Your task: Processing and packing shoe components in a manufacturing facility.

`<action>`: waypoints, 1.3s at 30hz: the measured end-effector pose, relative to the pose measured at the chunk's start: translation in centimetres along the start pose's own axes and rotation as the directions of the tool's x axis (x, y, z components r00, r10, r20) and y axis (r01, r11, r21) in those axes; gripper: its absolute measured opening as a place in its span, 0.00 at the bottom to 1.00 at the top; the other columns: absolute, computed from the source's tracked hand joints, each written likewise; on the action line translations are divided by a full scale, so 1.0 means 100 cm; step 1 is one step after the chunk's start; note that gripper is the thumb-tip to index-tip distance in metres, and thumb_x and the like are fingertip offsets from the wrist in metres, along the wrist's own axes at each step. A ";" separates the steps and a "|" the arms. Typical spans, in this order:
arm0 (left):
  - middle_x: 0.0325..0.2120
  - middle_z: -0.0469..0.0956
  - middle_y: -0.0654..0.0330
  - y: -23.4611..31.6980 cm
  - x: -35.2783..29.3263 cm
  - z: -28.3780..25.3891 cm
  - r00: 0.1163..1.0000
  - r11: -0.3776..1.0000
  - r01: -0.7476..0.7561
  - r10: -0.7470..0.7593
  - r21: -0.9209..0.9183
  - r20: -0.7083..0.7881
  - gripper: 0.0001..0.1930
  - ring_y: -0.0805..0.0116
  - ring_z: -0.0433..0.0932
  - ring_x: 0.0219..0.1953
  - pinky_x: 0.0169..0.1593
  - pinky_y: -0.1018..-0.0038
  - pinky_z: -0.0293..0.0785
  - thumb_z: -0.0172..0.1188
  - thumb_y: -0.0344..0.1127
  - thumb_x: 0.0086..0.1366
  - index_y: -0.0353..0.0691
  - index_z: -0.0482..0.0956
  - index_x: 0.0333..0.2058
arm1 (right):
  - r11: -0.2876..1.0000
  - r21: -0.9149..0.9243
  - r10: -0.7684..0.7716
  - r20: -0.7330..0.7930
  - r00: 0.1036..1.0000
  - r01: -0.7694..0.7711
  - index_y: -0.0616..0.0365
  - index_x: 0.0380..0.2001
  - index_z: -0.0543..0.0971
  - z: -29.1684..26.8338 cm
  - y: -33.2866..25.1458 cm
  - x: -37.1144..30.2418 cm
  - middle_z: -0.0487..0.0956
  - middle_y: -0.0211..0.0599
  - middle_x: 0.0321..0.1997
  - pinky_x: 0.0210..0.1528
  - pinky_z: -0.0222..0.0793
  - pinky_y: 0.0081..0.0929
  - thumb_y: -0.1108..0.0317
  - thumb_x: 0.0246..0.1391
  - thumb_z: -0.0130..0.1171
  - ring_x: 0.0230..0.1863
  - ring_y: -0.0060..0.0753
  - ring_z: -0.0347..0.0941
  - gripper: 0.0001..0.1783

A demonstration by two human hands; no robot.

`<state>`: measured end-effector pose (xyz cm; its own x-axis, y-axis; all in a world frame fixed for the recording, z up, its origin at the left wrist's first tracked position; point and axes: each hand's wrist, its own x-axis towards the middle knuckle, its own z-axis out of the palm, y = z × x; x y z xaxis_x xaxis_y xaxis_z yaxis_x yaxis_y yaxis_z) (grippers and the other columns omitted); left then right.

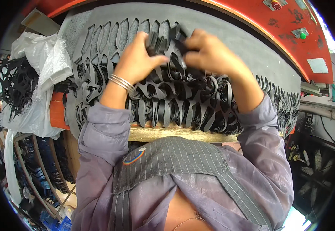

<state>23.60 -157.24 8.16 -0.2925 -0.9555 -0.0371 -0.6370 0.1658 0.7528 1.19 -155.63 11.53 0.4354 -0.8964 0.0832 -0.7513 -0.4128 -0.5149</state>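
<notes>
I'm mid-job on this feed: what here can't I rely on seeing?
- Head view: the piece count in the black stack in the left hand; blur merges the edges.
- Head view: how the right hand meets the dark piece; motion blur.
- Head view: some cut grey strips, behind the forearms.
- Head view: the top of the red frame, cut off by the upper edge.

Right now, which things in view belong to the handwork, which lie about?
In the work:
- black stacked pieces in the left hand
- blurred dark piece at the right hand
- grey sheet with leaf-shaped cut-outs

Apparently lying about:
- white woven plastic sack
- black holed scraps
</notes>
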 end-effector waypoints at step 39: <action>0.32 0.81 0.54 0.016 0.023 0.037 0.933 0.927 -0.352 0.337 -0.131 -0.127 0.20 0.59 0.83 0.34 0.39 0.69 0.77 0.67 0.35 0.55 0.38 0.71 0.44 | 0.975 0.019 0.215 -0.341 0.915 -0.223 0.47 0.65 0.62 0.010 0.069 -0.012 0.63 0.49 0.66 0.62 0.59 0.50 0.51 0.36 0.75 0.67 0.48 0.59 0.52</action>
<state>19.28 -158.25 6.85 -0.3968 -0.8667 0.3023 -0.3941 0.4583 0.7967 -4.00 -157.29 6.98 0.0672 -0.9642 0.2565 -0.8200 -0.1998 -0.5364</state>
